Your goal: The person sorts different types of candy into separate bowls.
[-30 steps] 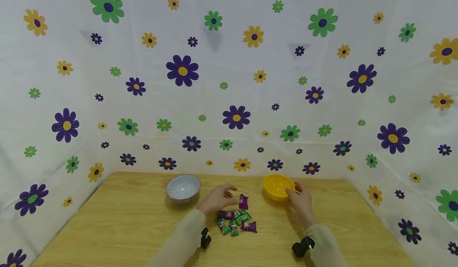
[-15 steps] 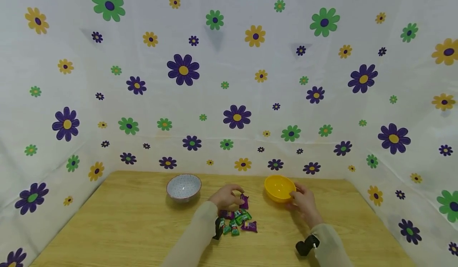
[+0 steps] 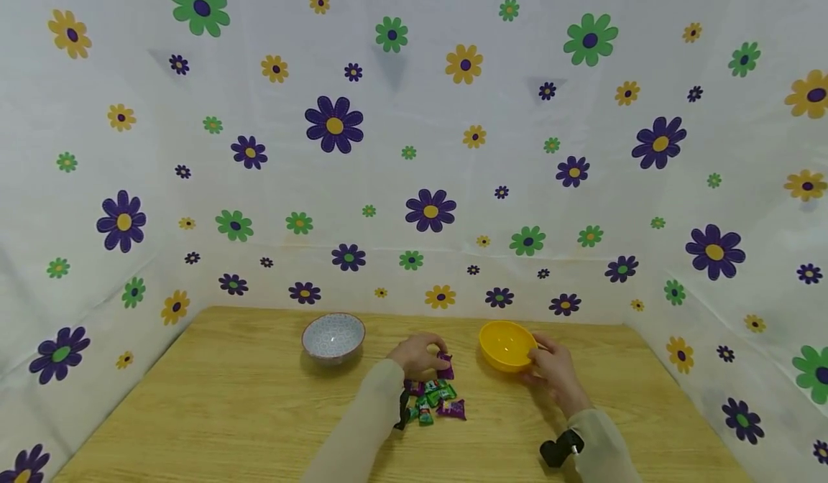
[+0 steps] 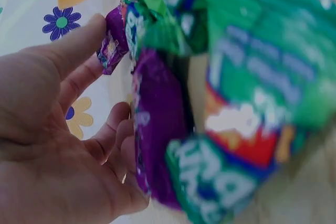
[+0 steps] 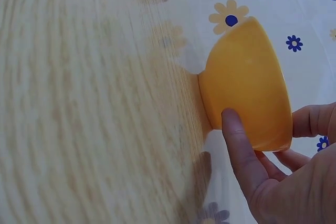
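My left hand [image 3: 417,354] pinches a purple wrapped candy [image 4: 113,40] between thumb and fingers, at the far side of a small candy pile. Green wrapped candies [image 3: 441,394] and another purple candy [image 3: 451,409] lie on the table beneath and beside that wrist. To the right, my right hand [image 3: 558,371] grips the yellow bowl [image 3: 507,345] at its right side. The right wrist view shows the thumb pressed on the bowl's outer wall and other fingers at the rim. There the bowl's foot is near the wood, with the near side slightly raised.
A grey-blue patterned bowl [image 3: 333,339] with a reddish rim stands at the back left of the wooden table [image 3: 213,389]. Behind and at both sides hangs a white flowered cloth [image 3: 375,181]. Each wrist wears a black camera mount [image 3: 561,448].
My left hand has moved right onto the far purple candy and closed its fingertips on it. My right hand has shifted its hold, and the yellow bowl has moved slightly toward me.
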The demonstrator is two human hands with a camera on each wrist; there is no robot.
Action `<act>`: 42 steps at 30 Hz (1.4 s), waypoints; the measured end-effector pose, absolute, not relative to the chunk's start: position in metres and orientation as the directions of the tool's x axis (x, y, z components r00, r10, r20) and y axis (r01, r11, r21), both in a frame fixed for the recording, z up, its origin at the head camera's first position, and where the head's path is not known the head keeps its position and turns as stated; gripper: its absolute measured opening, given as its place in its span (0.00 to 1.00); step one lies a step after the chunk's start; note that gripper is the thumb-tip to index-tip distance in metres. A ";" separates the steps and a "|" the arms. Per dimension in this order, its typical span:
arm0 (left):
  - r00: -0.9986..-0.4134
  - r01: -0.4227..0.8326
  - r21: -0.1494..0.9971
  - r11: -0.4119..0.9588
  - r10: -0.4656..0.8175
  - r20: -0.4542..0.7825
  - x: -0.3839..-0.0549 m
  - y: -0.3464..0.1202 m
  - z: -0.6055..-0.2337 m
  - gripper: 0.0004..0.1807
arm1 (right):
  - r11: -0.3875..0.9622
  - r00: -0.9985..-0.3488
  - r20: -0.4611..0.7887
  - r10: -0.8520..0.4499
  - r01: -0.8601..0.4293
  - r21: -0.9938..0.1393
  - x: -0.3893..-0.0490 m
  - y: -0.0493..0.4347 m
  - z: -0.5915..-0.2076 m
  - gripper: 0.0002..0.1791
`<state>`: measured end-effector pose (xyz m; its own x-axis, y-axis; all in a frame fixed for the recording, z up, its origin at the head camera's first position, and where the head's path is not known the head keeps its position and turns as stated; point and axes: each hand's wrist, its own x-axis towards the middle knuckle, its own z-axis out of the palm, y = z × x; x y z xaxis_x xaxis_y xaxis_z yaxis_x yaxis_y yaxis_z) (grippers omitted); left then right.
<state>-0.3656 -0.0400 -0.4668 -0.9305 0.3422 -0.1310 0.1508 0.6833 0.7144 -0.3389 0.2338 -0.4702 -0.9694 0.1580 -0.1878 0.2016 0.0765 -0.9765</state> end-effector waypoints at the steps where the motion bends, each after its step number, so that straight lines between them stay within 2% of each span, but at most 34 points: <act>1: -0.933 0.151 0.702 0.696 0.335 -0.131 -0.364 -0.039 -0.465 0.11 | 0.074 -0.970 -0.188 0.154 0.201 -0.977 -0.339 0.234 -0.470 0.31; 6: -0.944 0.142 0.672 0.727 0.303 -0.129 -0.358 -0.037 -0.462 0.08 | 0.064 -0.973 -0.186 0.134 0.196 -0.979 -0.336 0.233 -0.469 0.31; 14: -0.935 0.089 0.770 0.631 0.319 -0.153 -0.361 -0.040 -0.466 0.05 | 0.059 -0.972 -0.196 0.129 0.205 -0.977 -0.336 0.233 -0.469 0.32; 21: -0.943 0.075 0.786 0.614 0.300 -0.145 -0.367 -0.042 -0.472 0.04 | 0.047 -0.977 -0.181 0.115 0.188 -0.981 -0.334 0.234 -0.473 0.31; 26: -0.965 0.075 0.760 0.646 0.238 -0.107 -0.370 -0.042 -0.473 0.07 | 0.048 -0.976 -0.186 0.113 0.192 -0.980 -0.335 0.234 -0.473 0.32; 30: -0.977 0.105 0.746 0.658 0.208 -0.046 -0.372 -0.041 -0.471 0.04 | 0.051 -0.975 -0.188 0.116 0.195 -0.979 -0.339 0.234 -0.471 0.32; 42: -0.977 0.099 0.824 0.558 0.211 -0.025 -0.378 -0.047 -0.478 0.16 | 0.013 -0.977 -0.199 0.076 0.200 -0.980 -0.341 0.234 -0.475 0.31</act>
<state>-0.3776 -0.0467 -0.4775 -0.9773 0.2105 -0.0252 0.0990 0.5581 0.8238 -0.3405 0.2342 -0.4751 -0.9771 0.0761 -0.1989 0.2004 0.0125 -0.9796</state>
